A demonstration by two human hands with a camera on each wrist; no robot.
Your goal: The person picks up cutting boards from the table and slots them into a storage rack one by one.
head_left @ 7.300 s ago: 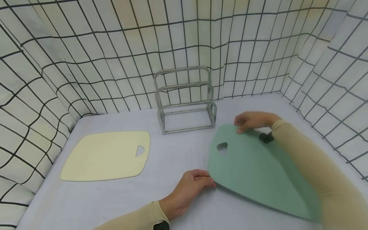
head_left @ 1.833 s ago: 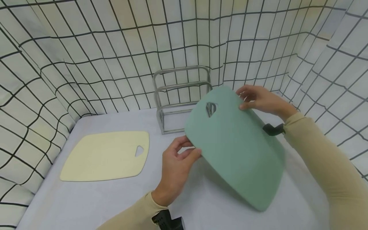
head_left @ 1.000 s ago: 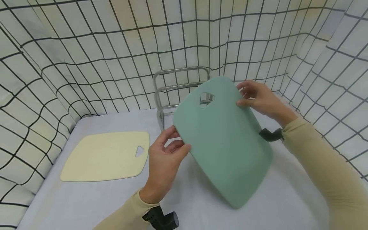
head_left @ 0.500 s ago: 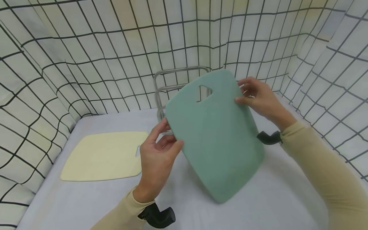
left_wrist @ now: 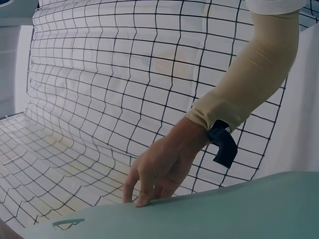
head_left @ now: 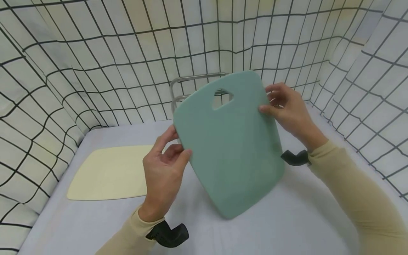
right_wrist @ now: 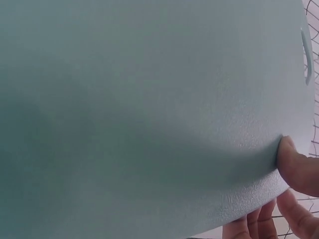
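A green cutting board (head_left: 232, 148) stands tilted in the middle of the head view, its handle hole near the top. My left hand (head_left: 164, 173) pinches its left edge between thumb and fingers. On the opposite edge, near the top, my right hand (head_left: 288, 113) grips it the same way. The right wrist view shows the right thumb (right_wrist: 294, 167) on the face of the board (right_wrist: 149, 99) and the other fingers behind it. A metal rack (head_left: 173, 88) is mostly hidden behind the board. Flat on the table lies a cream cutting board (head_left: 108, 173), its right end covered by my left hand.
A white cloth covers the table (head_left: 79, 226). Walls of white cloth with a black grid (head_left: 134, 63) enclose the back and both sides. Each wrist carries a black camera mount, such as the one at the left wrist (head_left: 169, 235).
The green cutting board, flat on the right earlier, has been raised, tilted up and carried left by both hands. It now covers most of the rack. The cream board has stayed put.
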